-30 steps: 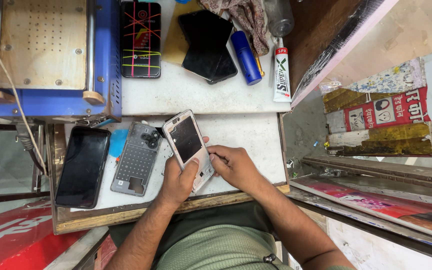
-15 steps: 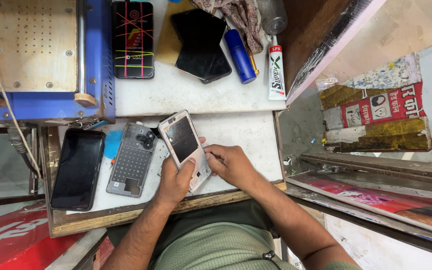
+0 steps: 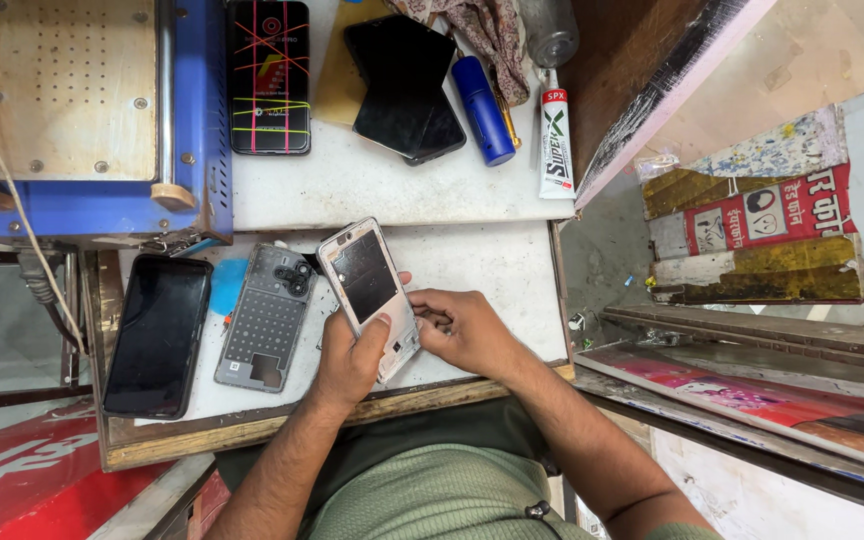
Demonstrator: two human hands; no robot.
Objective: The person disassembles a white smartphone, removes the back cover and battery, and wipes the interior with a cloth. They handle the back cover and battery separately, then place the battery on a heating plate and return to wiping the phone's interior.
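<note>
Presently a white phone frame (image 3: 369, 296), dark panel up, is gripped by the left hand (image 3: 349, 358) from below, thumb laid on its near end, fingers curled round the underside. Its near-right edge is met by the right hand (image 3: 464, 330), fingers bent & closed against the frame's side; whether anything small is pinched there can't be told. The frame is tilted, far end pointing far-left, held just over the white tabletop (image 3: 492, 270).

Just left of it a grey back cover (image 3: 264, 318) is laid flat, w/ a black phone (image 3: 158, 335) further left near the tabletop's left edge. Bare white surface is left to the right of the hands, up to the right edge. Both forearms are brought in from the near side, wrists bent inward.
</note>
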